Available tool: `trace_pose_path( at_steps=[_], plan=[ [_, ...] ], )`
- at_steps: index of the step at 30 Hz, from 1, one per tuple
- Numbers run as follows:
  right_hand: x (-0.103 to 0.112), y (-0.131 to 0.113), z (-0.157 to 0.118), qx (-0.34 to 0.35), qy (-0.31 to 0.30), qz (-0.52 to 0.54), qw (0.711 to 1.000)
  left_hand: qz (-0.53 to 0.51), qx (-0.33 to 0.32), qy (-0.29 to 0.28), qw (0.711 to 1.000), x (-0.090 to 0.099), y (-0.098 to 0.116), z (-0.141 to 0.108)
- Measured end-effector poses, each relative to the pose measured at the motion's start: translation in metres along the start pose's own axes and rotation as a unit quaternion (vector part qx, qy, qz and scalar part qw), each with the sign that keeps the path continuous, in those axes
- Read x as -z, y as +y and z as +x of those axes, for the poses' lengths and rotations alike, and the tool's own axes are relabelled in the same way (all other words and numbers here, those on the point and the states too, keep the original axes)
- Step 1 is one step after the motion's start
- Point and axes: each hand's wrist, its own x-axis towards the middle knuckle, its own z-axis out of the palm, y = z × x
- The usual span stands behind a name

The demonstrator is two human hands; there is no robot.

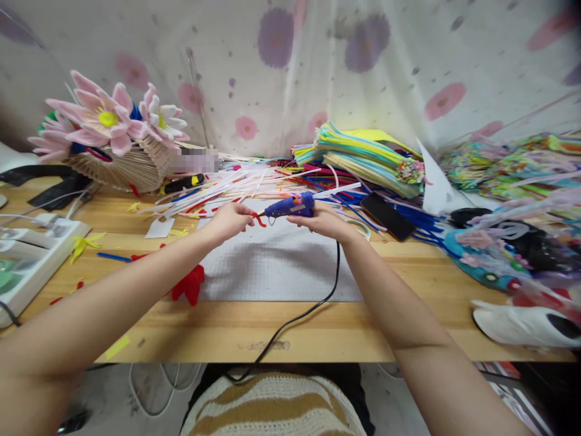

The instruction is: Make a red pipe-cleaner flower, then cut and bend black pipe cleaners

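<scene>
My right hand grips a glue gun; my left hand pinches a red strip, seemingly unattached. Red petals look shaped.

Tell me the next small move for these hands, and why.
Probably squeeze a little glue onto the red piece: the left hand holds it at the front end of the blue glue gun, which the right hand grips.

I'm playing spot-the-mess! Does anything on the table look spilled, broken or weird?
Yes, two things. A dark, blotchy patch marks the wooden table near its front edge; I can't tell if it's a stain or wear. Beyond the glue gun, loose strips lie crisscrossed, messier than the yellow bundle beside them.
</scene>
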Motion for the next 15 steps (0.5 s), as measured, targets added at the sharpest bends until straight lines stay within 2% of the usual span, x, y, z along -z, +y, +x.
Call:
trace_pose_path(
  at_steps=[7,15],
  plan=[
    [-0.0031,0.0066,0.0034,0.012,0.0,0.002,1.0,-0.002,0.006,0.001,1.0,0.0008,-0.0023,0.0005],
    [0.0024,0.0027,-0.0017,0.012,-0.027,-0.019,0.999,0.009,0.015,0.0,1.0,0.0012,0.0013,-0.0011]
  ],
)
